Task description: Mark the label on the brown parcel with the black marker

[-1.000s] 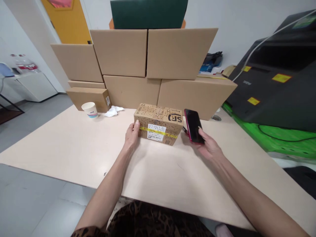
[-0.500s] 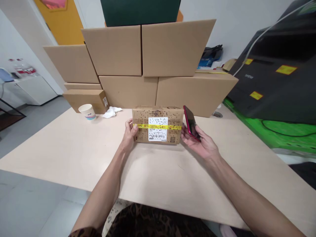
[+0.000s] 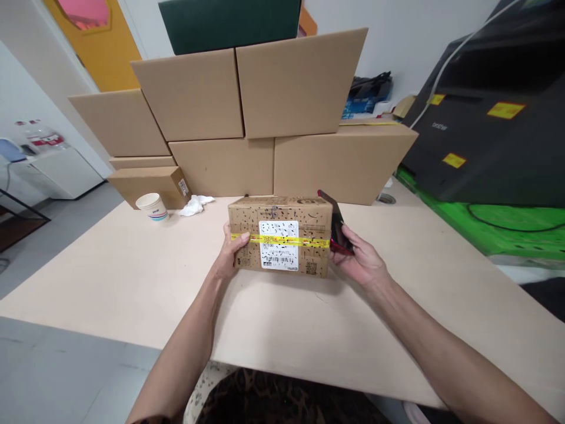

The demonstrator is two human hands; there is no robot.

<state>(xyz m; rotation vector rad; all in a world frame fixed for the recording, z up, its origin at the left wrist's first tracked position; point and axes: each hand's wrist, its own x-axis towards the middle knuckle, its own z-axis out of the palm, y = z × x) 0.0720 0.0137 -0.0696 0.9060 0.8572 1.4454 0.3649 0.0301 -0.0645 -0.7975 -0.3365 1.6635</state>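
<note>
A small brown printed parcel (image 3: 282, 235) with a white label and a yellow tape band is tipped up on the beige table (image 3: 132, 277), its labelled face toward me. My left hand (image 3: 229, 256) grips the parcel's left end. My right hand (image 3: 359, 259) holds a red phone (image 3: 339, 232) and presses against the parcel's right end; the parcel hides part of the phone.
Large plain cardboard boxes (image 3: 273, 118) are stacked along the table's far side, with a green box on top. A paper cup (image 3: 151, 206) and a crumpled tissue (image 3: 194, 204) lie at the back left. A black machine (image 3: 489, 118) and green mat stand at right.
The parcel has been tipped from lying flat so its labelled face now points at me and it sits nearer. My right hand with the phone has closed in against its right end.
</note>
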